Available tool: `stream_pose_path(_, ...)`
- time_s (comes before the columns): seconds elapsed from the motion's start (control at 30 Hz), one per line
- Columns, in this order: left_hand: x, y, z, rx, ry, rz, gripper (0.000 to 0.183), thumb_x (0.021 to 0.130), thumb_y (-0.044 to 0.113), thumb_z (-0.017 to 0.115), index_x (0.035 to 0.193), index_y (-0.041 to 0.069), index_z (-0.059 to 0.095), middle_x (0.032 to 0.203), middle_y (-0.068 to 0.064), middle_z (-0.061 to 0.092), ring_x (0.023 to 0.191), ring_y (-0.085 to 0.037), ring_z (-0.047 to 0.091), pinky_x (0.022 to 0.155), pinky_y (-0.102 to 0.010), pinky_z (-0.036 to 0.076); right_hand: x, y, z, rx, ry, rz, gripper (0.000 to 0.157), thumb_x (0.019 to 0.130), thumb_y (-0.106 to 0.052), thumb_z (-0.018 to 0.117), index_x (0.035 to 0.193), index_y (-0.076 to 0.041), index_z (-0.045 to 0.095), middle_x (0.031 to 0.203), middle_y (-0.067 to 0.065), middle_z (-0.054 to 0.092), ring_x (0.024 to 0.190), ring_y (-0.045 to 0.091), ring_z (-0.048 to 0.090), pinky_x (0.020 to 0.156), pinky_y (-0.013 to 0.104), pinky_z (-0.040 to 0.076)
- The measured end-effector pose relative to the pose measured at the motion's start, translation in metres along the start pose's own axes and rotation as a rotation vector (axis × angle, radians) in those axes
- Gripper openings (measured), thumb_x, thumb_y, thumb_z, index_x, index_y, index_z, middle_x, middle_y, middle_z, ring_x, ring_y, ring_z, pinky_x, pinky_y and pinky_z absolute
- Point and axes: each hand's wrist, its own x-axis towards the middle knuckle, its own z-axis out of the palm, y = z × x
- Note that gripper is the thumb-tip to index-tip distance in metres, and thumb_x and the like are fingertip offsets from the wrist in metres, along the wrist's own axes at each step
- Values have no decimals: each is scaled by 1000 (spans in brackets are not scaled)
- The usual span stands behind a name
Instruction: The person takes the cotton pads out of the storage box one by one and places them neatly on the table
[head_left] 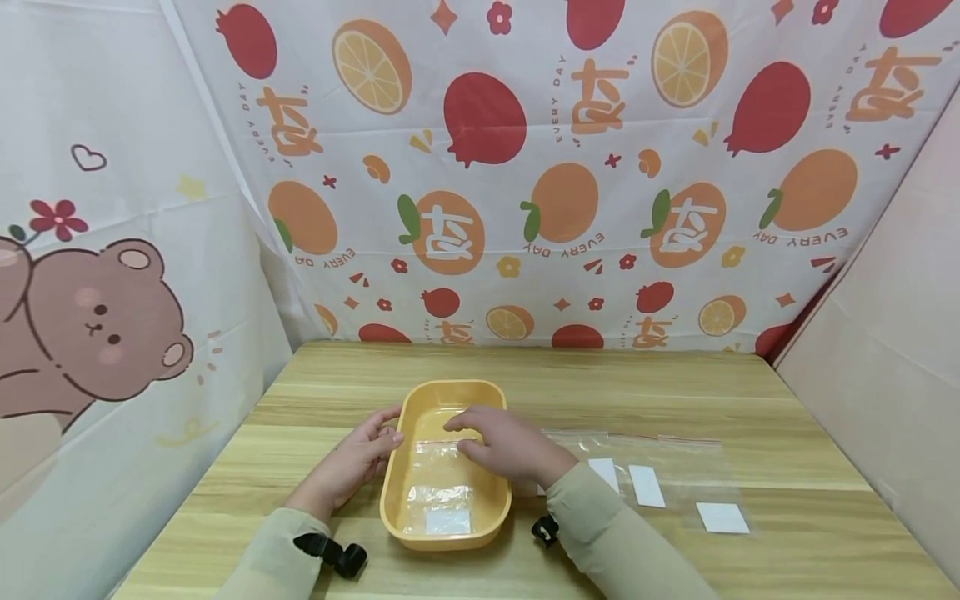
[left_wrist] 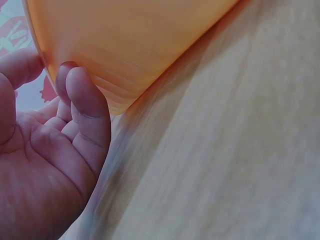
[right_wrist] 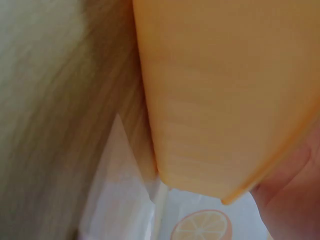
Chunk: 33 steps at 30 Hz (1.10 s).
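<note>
A yellow oblong plastic basket [head_left: 390, 492] stands on the table. Inside it lies a clear zip-lock bag [head_left: 442, 475] with a white card [head_left: 447, 522] at its near end. At the basket's left side, my left hand [head_left: 362, 460] holds the rim between thumb and fingers; the left wrist view shows the fingertips [left_wrist: 82, 82] against the outer wall. My right hand [head_left: 510, 442] reaches over the right rim, fingers loosely bent above the bag with nothing between them. In the right wrist view the basket's outer wall [right_wrist: 215, 100] hides most of that hand.
Several clear zip-lock bags [head_left: 678, 454] lie overlapping on the table to the right, with white cards [head_left: 647, 486] in them. The right forearm passes over their left end. A fruit-print cloth [head_left: 487, 275] hangs behind the wooden table [head_left: 315, 392].
</note>
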Motion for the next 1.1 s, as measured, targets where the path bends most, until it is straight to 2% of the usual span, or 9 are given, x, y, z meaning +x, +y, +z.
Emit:
stream_pose_path(0.13, 0, 0, 0, 0, -5, 1, 61, 107, 17, 50, 157, 1, 20, 110, -16, 55, 100, -21, 62, 85, -37, 57, 10, 0, 6, -33, -6, -4, 33, 103, -25, 57, 134, -19, 66, 135, -8, 60, 131, 11, 50, 110, 35, 40)
stream_pose_path(0.27, 0, 1, 1, 8, -5, -5, 61, 107, 17, 50, 158, 2, 19, 112, -17, 54, 102, -22, 62, 86, -36, 56, 21, 0, 12, -128, -24, -16, 33, 101, -24, 58, 132, -19, 67, 131, -6, 63, 127, 10, 53, 107, 33, 43)
stream_pose_path(0.5, -2, 4, 1, 25, -4, -11, 61, 108, 18, 49, 158, 2, 19, 117, -21, 54, 106, -25, 62, 87, -37, 56, 33, -4, 23, -380, -123, 7, 43, 100, -34, 60, 143, -29, 59, 139, -7, 60, 127, 16, 55, 102, 39, 47)
stream_pose_path(0.7, -2, 3, 0, 17, -9, 5, 59, 108, 16, 47, 158, 2, 19, 116, -21, 54, 105, -24, 63, 87, -38, 57, 33, -10, 26, -487, -160, 11, 52, 97, -39, 63, 148, -35, 52, 134, -6, 61, 118, 18, 59, 94, 40, 50)
stream_pose_path(0.93, -2, 1, -1, -4, -26, 42, 61, 107, 15, 49, 157, -2, 17, 111, -18, 55, 102, -24, 64, 85, -39, 57, 34, -14, 26, -499, -178, 49, 48, 92, -33, 68, 139, -32, 60, 116, -6, 62, 100, 15, 61, 76, 36, 51)
stream_pose_path(1.1, 0, 0, -1, -7, -26, 40, 63, 107, 18, 51, 157, 0, 18, 110, -15, 55, 100, -22, 64, 85, -39, 57, 36, -14, 26, -476, -192, 71, 45, 83, -22, 72, 127, -32, 67, 103, -9, 63, 90, 12, 60, 74, 36, 50)
